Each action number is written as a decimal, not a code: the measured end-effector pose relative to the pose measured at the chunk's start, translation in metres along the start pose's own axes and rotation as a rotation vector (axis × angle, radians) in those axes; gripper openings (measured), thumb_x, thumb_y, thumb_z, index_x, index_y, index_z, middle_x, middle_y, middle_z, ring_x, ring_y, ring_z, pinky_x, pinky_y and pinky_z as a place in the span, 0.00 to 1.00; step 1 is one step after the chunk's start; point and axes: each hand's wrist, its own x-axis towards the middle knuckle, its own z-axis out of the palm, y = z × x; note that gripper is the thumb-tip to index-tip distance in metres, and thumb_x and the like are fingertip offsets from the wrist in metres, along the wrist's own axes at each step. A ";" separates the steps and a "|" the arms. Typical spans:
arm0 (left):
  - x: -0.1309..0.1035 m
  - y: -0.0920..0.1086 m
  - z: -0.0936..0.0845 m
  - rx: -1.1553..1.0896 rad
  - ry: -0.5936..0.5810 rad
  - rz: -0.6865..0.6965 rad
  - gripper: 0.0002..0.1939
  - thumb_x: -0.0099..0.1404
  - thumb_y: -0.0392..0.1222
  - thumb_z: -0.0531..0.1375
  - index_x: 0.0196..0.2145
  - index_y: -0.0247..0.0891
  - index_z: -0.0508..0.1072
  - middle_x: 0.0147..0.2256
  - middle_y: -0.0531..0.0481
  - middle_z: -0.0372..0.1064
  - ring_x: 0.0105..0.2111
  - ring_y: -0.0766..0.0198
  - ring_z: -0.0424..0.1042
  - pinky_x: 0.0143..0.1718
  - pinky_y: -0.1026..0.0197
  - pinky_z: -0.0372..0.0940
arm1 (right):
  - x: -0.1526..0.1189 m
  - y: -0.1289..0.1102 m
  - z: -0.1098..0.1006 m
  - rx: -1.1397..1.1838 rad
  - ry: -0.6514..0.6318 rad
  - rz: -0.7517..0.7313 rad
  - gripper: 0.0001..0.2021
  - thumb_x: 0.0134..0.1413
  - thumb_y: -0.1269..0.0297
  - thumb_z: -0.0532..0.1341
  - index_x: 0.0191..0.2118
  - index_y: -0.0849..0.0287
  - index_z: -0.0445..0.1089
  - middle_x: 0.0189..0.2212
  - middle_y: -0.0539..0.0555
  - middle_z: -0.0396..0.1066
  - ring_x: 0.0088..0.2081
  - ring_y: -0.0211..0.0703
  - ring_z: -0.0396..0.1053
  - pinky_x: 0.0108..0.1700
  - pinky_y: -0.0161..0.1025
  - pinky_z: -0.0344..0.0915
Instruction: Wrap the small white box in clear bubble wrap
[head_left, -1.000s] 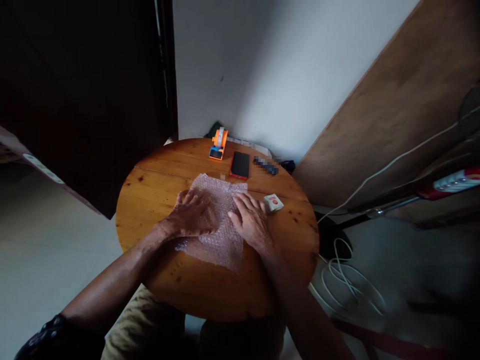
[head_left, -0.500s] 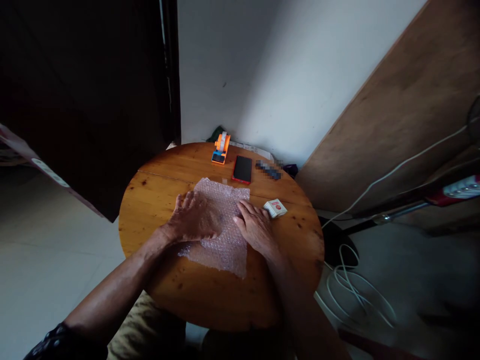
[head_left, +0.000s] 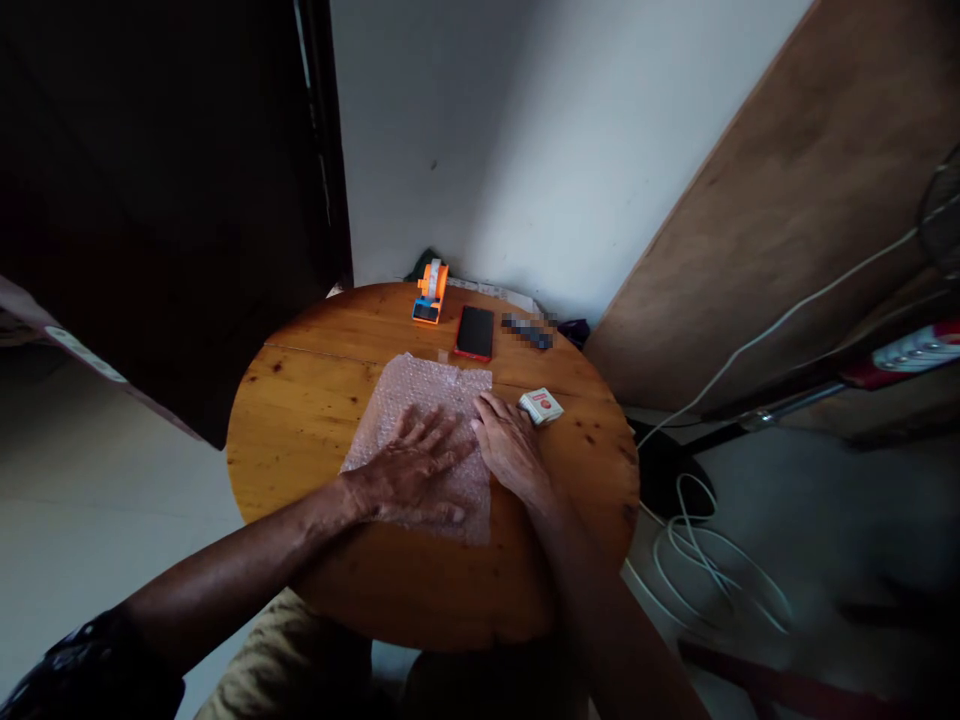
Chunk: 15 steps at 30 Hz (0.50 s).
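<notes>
A sheet of clear bubble wrap (head_left: pixel 427 385) lies flat on the round wooden table (head_left: pixel 300 400). My left hand (head_left: pixel 412 465) rests palm down on its lower middle, fingers spread. On the sheet's right edge lies my right hand (head_left: pixel 510 445), its fingers stretched out and slightly bent, holding nothing. A small white box with a red mark (head_left: pixel 541 406) sits just beyond the right fingertips. Part of the bubble wrap is hidden under both hands.
Toward the back of the table are an orange and blue tape dispenser (head_left: pixel 430 292), a red-edged phone (head_left: pixel 475 333) and a blurred dark object (head_left: pixel 529 330). A white wall (head_left: pixel 420 130) rises behind. White cable (head_left: pixel 712 560) lies coiled on the floor at right.
My left hand has moved right and nearer to me across the bubble wrap, uncovering its upper left part. My right hand stays at the right edge. The view has shifted slightly.
</notes>
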 end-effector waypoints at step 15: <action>0.002 -0.005 0.007 -0.046 0.018 0.021 0.52 0.59 0.76 0.52 0.71 0.45 0.45 0.72 0.36 0.30 0.71 0.33 0.28 0.64 0.25 0.26 | -0.007 0.036 -0.032 0.011 0.165 0.599 0.29 0.55 0.59 0.60 0.61 0.64 0.64 0.50 0.69 0.73 0.51 0.65 0.70 0.51 0.56 0.62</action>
